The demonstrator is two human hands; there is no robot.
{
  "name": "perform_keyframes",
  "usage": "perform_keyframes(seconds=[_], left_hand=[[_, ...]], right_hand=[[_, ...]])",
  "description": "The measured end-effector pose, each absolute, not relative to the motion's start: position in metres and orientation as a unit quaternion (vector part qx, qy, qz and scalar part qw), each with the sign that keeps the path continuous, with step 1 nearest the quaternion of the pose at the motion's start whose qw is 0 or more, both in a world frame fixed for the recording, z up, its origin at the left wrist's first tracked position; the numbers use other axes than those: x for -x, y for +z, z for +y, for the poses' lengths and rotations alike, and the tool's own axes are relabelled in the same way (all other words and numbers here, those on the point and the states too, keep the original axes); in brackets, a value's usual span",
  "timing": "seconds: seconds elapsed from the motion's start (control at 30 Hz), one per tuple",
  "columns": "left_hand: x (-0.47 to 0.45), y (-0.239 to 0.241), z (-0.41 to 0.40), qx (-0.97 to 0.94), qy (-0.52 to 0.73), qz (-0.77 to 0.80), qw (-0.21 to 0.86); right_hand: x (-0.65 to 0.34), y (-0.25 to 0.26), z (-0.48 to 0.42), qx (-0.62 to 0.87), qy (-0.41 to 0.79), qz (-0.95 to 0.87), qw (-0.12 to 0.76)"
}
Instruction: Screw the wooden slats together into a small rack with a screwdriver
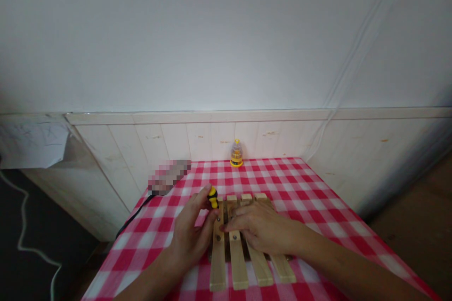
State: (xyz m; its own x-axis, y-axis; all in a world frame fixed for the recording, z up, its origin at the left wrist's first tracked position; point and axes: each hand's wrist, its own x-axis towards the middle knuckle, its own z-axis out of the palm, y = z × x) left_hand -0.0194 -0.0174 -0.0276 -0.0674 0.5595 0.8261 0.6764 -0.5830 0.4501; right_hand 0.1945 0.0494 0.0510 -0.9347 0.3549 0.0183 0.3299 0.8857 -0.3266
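A wooden slat rack (238, 263) lies on the red-and-white checked tablecloth (318, 211), its slats running toward me. My left hand (192, 233) is closed around a small yellow-and-black screwdriver (213, 197), held upright at the rack's far left slat. My right hand (259, 228) rests flat across the middle slats, fingers stretched out and pointing left, pressing on the wood. Dark screw heads show on the left slats near my fingertips.
A yellow bit holder with a clear dome (236, 154) stands at the table's far edge by the white panelled wall. A blurred object (168, 177) with a black cable sits at the far left corner. The table edges drop off left and right.
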Motion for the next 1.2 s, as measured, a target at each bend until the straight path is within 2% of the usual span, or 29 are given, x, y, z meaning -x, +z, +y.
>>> perform_keyframes(seconds=[0.23, 0.57, 1.2], left_hand=[[0.019, -0.032, -0.016, 0.685, -0.579, -0.439, 0.058], [0.015, -0.01, -0.018, 0.703, -0.58, -0.402, 0.09], [0.018, -0.029, -0.016, 0.677, -0.584, -0.443, 0.062]], right_hand=[[-0.195, 0.05, 0.05, 0.171, 0.163, -0.97, 0.047], [-0.195, 0.048, 0.05, 0.182, 0.166, -0.968, 0.05], [-0.195, 0.051, 0.049, 0.17, 0.164, -0.971, 0.042]])
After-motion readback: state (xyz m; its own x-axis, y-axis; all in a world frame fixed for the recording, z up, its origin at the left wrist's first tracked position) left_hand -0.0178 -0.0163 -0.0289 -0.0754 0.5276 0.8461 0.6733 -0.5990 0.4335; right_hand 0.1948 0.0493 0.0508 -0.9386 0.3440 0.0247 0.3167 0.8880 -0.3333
